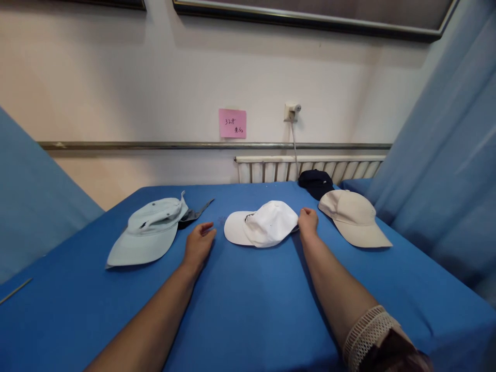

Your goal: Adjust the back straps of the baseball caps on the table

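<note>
A white baseball cap lies in the middle of the blue-covered table, its brim pointing left. My right hand is closed at the cap's back edge, pinching it; the fingertips are partly hidden. On the other side, my left hand hovers or rests just left of the brim, with a gap between them. Its fingers are loosely bent and apart, holding nothing. Left of that hand sits a pale blue cap with a dark strap trailing from its back.
To the right, a beige cap sits in front of a navy cap. A thin stick lies at the table's left edge. Behind the blue tablecloth are a radiator and a plugged socket. Blue curtains flank the table.
</note>
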A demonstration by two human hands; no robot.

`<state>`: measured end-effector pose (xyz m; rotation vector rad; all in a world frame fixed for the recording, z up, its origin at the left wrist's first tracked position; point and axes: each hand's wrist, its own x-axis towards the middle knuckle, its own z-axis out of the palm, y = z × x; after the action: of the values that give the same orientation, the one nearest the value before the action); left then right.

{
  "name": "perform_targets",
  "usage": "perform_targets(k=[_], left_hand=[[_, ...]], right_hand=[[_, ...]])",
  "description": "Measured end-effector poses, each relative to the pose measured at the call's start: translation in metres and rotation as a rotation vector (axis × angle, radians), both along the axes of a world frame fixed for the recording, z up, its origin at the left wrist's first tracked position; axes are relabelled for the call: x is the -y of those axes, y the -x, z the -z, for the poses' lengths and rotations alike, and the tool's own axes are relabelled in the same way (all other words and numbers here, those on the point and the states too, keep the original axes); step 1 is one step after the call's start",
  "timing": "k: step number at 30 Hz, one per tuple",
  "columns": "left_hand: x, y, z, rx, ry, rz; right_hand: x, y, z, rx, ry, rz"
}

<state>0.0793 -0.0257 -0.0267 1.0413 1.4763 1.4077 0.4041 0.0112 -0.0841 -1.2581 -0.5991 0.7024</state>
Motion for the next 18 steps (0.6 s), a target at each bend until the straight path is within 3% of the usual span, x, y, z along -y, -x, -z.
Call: perform_targets(k=[3,6,14,18], left_hand=[[-0.006,-0.008,0.004,-0.302,-0.118,0.068],[-0.015,-0.016,0.007,-0.353,-0.114,0.084],[-0.05,-0.024,0.004,-0.356,-0.035,0.093],[-0.049,-0.023,0.0,-0.184,0.045,0.158]], right_hand=[[0.004,-0.003,-0.006,0.066,0.029,0.226],[0.011,-0.001,-0.01,0.119,0.034,0.303],[0.036,0.017,-0.012,0.22,-0.033,0.18],[0.042,0.029,-0.018,0.346,-0.088,0.082]])
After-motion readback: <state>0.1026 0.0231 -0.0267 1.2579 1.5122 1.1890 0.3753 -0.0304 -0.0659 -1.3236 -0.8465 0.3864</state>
